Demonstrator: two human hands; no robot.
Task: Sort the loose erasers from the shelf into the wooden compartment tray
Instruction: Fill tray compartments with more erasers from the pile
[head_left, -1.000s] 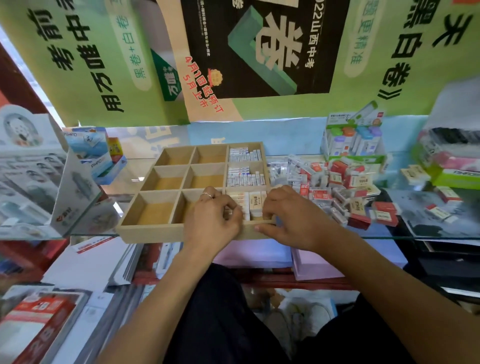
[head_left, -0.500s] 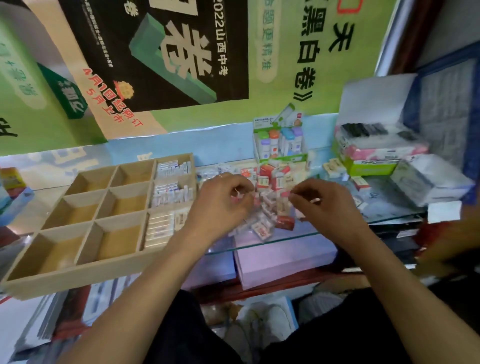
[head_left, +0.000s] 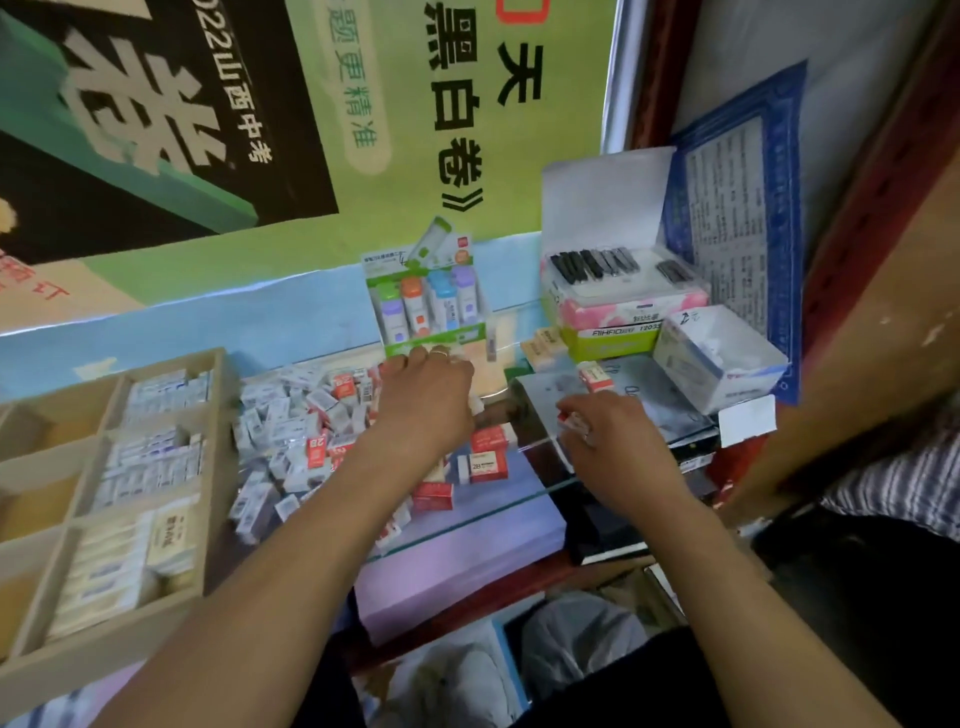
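The wooden compartment tray (head_left: 215, 483) stands at the left on the glass shelf. Its right-hand column holds rows of white-and-blue erasers (head_left: 156, 452) and, nearest me, cream erasers (head_left: 124, 561). A heap of loose erasers (head_left: 296, 431), white and red-labelled, lies just right of the tray. My left hand (head_left: 426, 405) is over the heap's far right side with fingers curled down; what they hold is hidden. My right hand (head_left: 608, 447), further right, pinches a small red-and-white eraser (head_left: 569, 420) just above the shelf.
At the back stand a green display box of coloured tubes (head_left: 426, 306), an open box of black items (head_left: 613, 270) on a yellow-green box, and a white carton (head_left: 717, 358). One eraser (head_left: 595, 375) lies apart. The glass shelf edge (head_left: 493, 514) runs below my hands. A striped sleeve (head_left: 893, 483) is at right.
My view has swung right, off the tray. Both hands moved from the tray's near compartment to the loose heap, and my right hand has picked up a red-and-white eraser.
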